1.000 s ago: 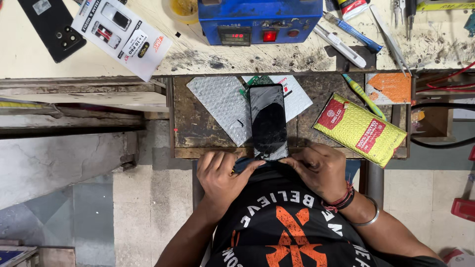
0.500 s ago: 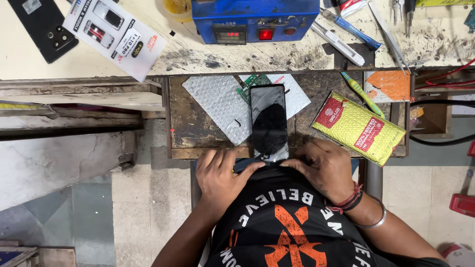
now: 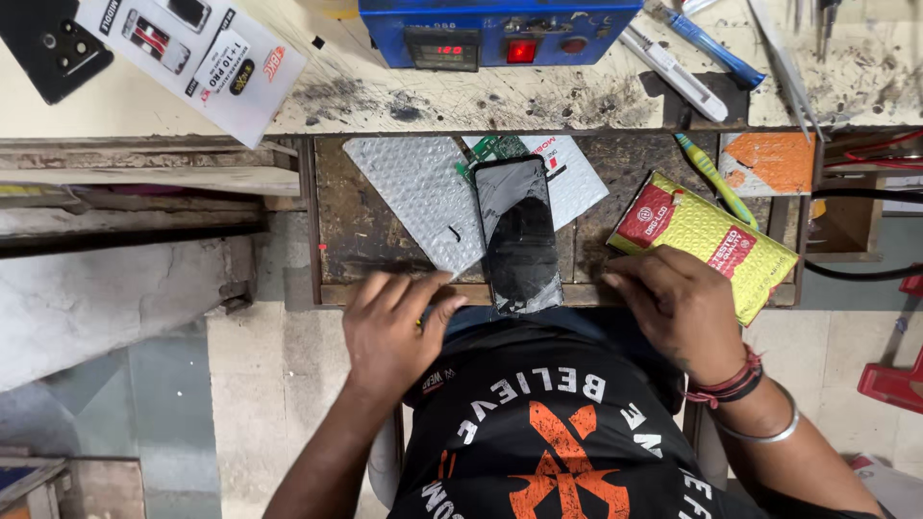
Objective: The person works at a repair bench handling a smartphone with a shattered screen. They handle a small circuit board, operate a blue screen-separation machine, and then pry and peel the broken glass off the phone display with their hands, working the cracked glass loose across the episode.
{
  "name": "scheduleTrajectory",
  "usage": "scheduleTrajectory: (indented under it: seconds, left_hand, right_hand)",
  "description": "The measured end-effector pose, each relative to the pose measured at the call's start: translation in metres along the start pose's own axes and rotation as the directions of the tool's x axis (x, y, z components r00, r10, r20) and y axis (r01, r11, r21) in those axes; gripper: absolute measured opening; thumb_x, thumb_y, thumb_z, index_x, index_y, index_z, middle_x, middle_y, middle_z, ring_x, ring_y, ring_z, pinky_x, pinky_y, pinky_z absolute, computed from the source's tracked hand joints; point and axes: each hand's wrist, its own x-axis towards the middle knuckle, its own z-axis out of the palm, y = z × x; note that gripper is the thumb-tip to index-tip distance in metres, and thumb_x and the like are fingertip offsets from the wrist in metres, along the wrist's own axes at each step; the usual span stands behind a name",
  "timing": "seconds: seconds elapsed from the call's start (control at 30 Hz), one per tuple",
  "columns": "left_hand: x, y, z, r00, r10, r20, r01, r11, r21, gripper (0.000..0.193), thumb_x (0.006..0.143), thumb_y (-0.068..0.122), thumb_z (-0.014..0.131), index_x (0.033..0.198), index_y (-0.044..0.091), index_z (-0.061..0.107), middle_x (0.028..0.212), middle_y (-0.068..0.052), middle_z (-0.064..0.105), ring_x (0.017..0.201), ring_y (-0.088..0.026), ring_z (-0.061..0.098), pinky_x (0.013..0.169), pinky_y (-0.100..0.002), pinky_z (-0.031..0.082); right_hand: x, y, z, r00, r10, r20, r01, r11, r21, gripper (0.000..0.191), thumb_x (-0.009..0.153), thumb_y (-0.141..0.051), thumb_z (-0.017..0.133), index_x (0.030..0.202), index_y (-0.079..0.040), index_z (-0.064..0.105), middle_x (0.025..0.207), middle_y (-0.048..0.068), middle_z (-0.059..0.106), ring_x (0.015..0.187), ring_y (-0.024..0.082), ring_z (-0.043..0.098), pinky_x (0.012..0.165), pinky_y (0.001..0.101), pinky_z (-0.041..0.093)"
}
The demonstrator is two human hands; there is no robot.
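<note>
Phone: black, glass badly cracked, face up on the wooden tray, long axis running away from the body. Near end pokes just past the tray's front lip. Far end overlaps a green circuit board and a white packet.

Left hand: palm down on the front lip, fingers apart and flat, gripping nothing. Thumb close to the phone's near left corner, apparently not touching. Fingertips at the tip of the bubble-wrap sheet.

Right hand: on the lip at the other side, fingers bent, knuckles up, resting against the yellow padded envelope. Clear gap to the phone. Cannot tell whether anything sits under the fingers.

Handling notes, as judgement only:
- Grip the phone by its long side edges, not the face. Cracks reach the near corner, so loose splinters likely there.
- Support from underneath before lifting. Overhanging end looks easy to tip off the lip toward the lap.
- Lift straight up, no dragging. Sliding probably snags the circuit board beneath the far end.
- Keep thumbs off the shattered lower right corner.
- Use both hands, one per side. Single-hand pinch at the near end puts bending load on broken glass.
- Mind the envelope under the right hand. Shoving it likely knocks the green-yellow pen lying next to it.

Blue bench unit on the worktop behind, red display lit. Well apart from both hands.
</note>
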Motion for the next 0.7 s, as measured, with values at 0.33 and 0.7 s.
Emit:
scheduleTrajectory:
  seconds: [0.33,0.7]
  left_hand:
    - [0.02,-0.015,-0.006,0.997,0.047,0.065,-0.053,0.994,0.098,0.021,0.088,0.034,0.08,0.103,0.019,0.081,0.079,0.005,0.065,0.081,-0.016,0.059,0.074,-0.035,0.049]
    - [0.031,-0.058,-0.022,0.974,0.123,0.191,-0.143,0.985,0.093,0.028,0.087,0.029,0.081,0.114,0.021,0.081,0.086,0.004,0.066,0.083,-0.017,0.06,0.072,-0.035,0.051]
  right_hand:
    - [0.006,0.029,-0.01,0.997,0.072,-0.01,-0.073,0.993,-0.089,0.012,0.088,-0.007,0.083,0.097,-0.004,0.077,0.077,0.009,0.066,0.06,0.025,0.061,0.058,0.0379,0.048]
    - [0.025,0.055,-0.005,0.997,-0.071,-0.005,0.068,0.979,-0.195,0.012,0.095,-0.011,0.084,0.102,-0.006,0.076,0.086,0.009,0.069,0.074,0.025,0.067,0.067,0.0347,0.052]
